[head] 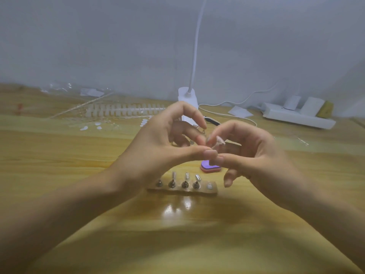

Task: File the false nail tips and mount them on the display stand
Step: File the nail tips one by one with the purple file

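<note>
Two hands meet over the table [79, 155]: left hand [164, 143] and right hand [254, 153] both pinch one false nail tip [218, 142] between fingertips, above the display stand [182, 190], which carries three mounted tips [186, 176].

Display stand [182, 189] and pink file block [209, 167] crowd beneath; near tabletop [177, 244] lies open.
</note>
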